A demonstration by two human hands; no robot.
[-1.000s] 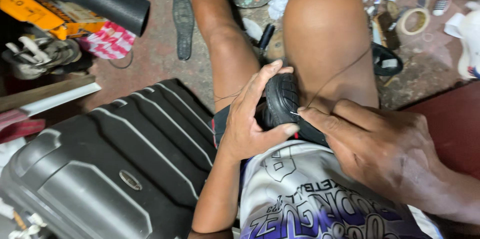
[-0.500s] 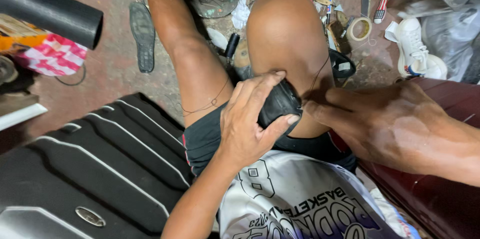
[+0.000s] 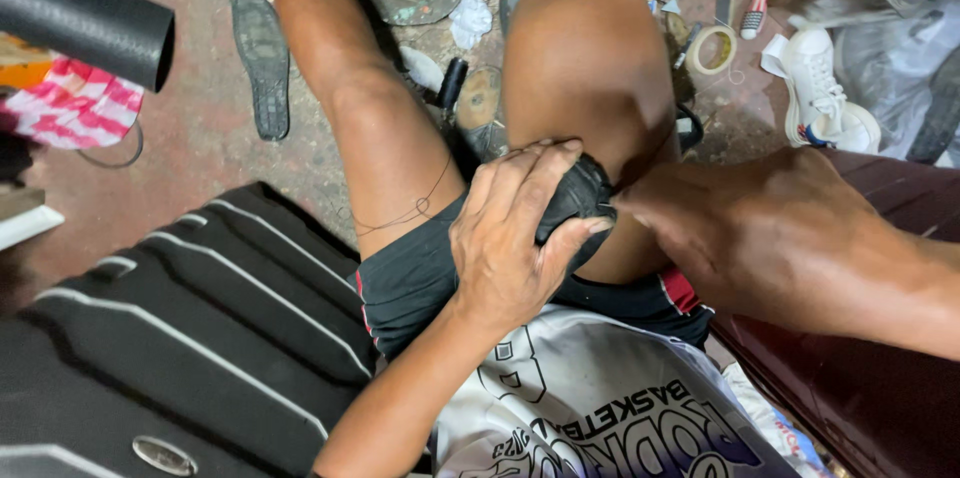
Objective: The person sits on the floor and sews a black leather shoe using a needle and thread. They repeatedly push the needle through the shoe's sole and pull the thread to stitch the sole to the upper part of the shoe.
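Both hands curled, at knee.

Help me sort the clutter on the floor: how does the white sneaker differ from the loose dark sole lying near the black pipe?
The white sneaker is a whole shoe with upper and laces; the dark sole is only a flat, detached bottom. The sneaker is white and lies at the far right by the tape roll; the sole is dark grey and lies at the left, tread side up. Both rest on the reddish floor, away from either hand.
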